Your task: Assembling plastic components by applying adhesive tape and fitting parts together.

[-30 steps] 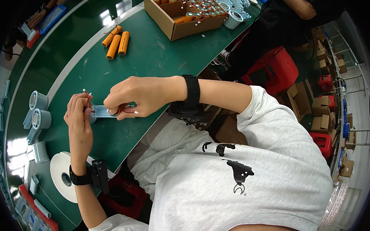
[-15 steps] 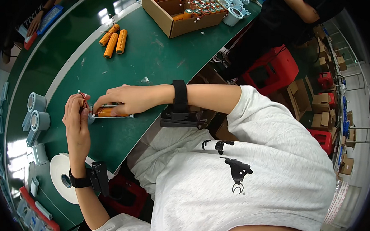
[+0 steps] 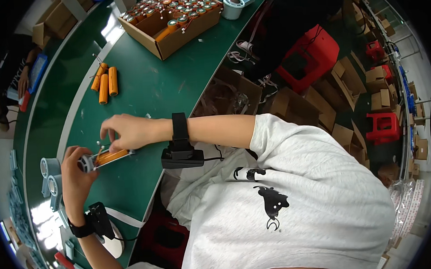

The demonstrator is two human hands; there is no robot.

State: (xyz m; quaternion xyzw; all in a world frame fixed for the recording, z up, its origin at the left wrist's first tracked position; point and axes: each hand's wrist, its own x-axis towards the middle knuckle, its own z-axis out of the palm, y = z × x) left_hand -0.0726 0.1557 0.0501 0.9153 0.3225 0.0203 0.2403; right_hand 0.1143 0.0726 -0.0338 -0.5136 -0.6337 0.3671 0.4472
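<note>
My left hand [image 3: 75, 175] is closed around the round end of a pale blue-grey plastic housing [image 3: 85, 163], low over the green table. An orange cylindrical battery [image 3: 113, 156] lies lengthwise in the housing's open, narrow part, which points right. Just above it is my right hand [image 3: 130, 130], its fingers bent down and drawn together near the battery's thin wires. A small white connector [image 3: 99, 143] shows beside these fingertips. What the fingertips pinch, if anything, is hidden. Two similar housings [image 3: 55, 185] stand to the left of my left hand.
Several loose orange batteries [image 3: 104, 88] lie farther up the green table [image 3: 174, 88]. Behind them stands a cardboard box [image 3: 169, 44] full of wired batteries, with a pale blue housing [image 3: 233, 8] beside it. A white tape roll [image 3: 115, 244] sits near my left forearm. Red stools [image 3: 314, 56] are on the right.
The housing has turned, its free end now angled up to the right. My right hand has lifted off the battery, leaving more of it exposed. The whole view has shifted.
</note>
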